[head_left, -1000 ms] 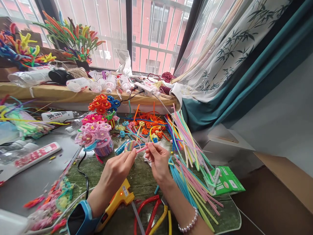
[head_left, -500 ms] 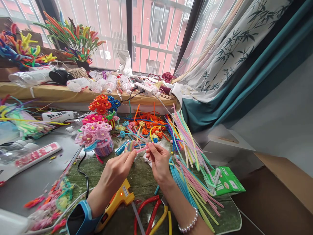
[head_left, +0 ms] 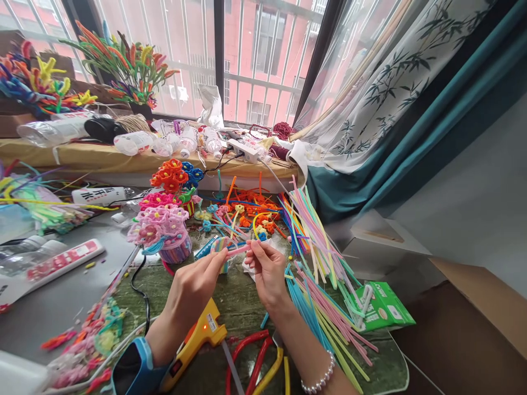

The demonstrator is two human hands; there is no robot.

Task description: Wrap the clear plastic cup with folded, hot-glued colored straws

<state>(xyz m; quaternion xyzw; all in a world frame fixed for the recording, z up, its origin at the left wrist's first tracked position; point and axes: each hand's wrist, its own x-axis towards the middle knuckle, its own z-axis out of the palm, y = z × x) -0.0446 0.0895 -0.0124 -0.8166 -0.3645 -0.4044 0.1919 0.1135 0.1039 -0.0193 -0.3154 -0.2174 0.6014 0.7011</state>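
Between my two hands a short pink pipe cleaner (head_left: 237, 252) is stretched. The fingertips of my left hand (head_left: 197, 282) are closed on its left end, and my right hand (head_left: 265, 269) pinches the other end. Just behind the left fingers stands a small striped pastel piece (head_left: 221, 244), partly covered, beside a blue tube (head_left: 206, 248). Under my left wrist lies a yellow hot glue gun (head_left: 201, 334) with an orange light lit. Scissors or pliers with red and yellow handles (head_left: 257, 362) rest below my right hand; their upper part is mostly hidden.
Bundled pastel pipe cleaners (head_left: 325, 323) spread to the right, by a green packet (head_left: 387, 307). A pot of pink pipe-cleaner flowers (head_left: 160, 227) stands to the left. Loose orange flowers (head_left: 259, 206) lie behind my hands. Plastic bottles (head_left: 134, 142) line the sill. A black cable (head_left: 144, 296) crosses the table.
My left fingers have shifted slightly left and up along the pink pipe cleaner, so a little more of it shows. My right hand has hardly moved.
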